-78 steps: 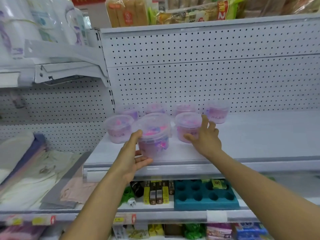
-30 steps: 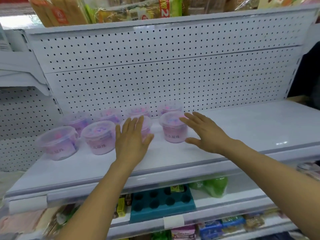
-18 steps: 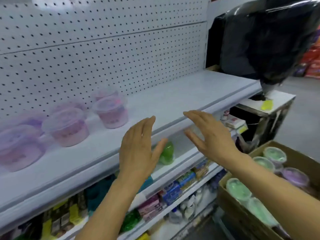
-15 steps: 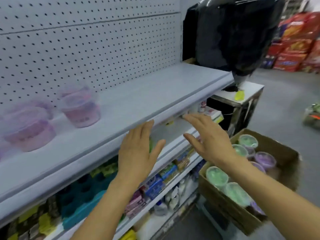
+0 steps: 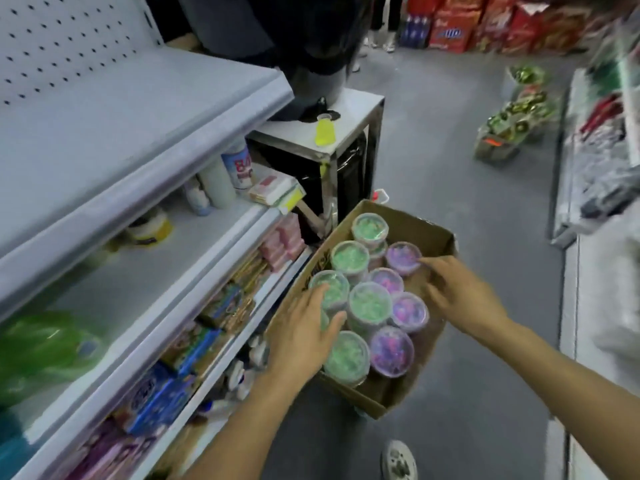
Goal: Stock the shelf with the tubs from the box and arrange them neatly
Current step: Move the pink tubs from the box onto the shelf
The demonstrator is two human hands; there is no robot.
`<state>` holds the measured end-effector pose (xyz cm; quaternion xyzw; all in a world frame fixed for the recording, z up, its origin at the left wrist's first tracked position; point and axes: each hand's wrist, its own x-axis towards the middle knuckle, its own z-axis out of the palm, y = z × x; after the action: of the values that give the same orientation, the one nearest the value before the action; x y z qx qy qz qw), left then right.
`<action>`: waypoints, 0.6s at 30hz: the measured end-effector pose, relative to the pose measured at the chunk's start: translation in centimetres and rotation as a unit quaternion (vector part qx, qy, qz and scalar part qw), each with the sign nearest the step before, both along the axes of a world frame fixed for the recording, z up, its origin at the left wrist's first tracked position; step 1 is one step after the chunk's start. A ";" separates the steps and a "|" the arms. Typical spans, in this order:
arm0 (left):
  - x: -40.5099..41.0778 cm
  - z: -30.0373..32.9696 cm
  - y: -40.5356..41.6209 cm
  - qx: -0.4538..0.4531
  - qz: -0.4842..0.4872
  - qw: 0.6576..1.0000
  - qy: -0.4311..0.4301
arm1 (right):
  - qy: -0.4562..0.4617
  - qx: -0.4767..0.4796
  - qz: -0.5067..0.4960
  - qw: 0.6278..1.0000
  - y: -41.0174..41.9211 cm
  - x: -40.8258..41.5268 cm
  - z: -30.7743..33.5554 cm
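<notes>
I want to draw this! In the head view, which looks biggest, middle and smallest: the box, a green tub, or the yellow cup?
1. box
2. green tub
3. yellow cup, though it sits farther away, so tub versus cup is unsure.

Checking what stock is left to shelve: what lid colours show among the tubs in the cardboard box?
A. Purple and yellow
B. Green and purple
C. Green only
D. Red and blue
B: the cardboard box holds green tubs toward the shelf side and purple tubs beside them.
</notes>
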<state>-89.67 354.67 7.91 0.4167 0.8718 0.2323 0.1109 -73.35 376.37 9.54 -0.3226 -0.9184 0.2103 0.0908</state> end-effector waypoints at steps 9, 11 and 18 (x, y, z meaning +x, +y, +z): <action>1.7 -14.4 11.6 -0.138 0.013 0.984 -0.112 | -0.210 -0.108 0.058 0.970 11.6 -1.5 -13.6; 2.3 -16.8 12.5 -0.176 0.002 0.979 -0.101 | -0.234 -0.121 0.085 0.961 12.6 -2.5 -16.6; 3.9 -21.9 14.1 -0.304 -0.030 0.952 0.024 | -0.323 -0.164 0.074 0.929 14.1 -5.7 -24.9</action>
<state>-85.79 368.73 -13.99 0.3946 0.8906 -0.0576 0.2185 -79.06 390.49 -15.33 -0.3151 -0.8719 0.2481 -0.2809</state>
